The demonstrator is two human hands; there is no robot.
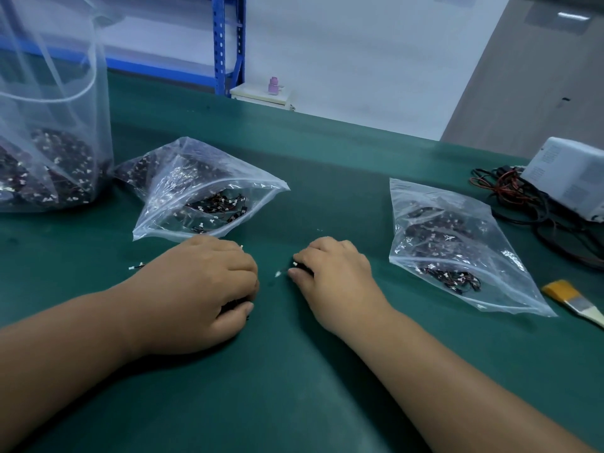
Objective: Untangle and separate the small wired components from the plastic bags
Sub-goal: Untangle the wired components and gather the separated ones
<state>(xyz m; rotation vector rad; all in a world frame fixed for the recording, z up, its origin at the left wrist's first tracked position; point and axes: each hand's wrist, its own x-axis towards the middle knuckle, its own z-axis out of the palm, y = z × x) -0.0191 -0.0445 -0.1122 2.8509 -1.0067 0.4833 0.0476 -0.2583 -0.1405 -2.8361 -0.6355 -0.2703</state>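
My left hand rests on the green mat, fingers curled over a dark clump of small wired components; a white connector pokes out at its left. My right hand lies palm down to the right, fingers closed on a few more wired components, with a white connector on the mat between the hands. An open clear plastic bag full of such components lies just beyond my left hand. A second clear bag lies to the right of my right hand.
A tall clear bag of more components stands at far left. At far right are a white device, tangled black and red cables and a yellow-bristled brush. Blue shelving stands beyond the table edge.
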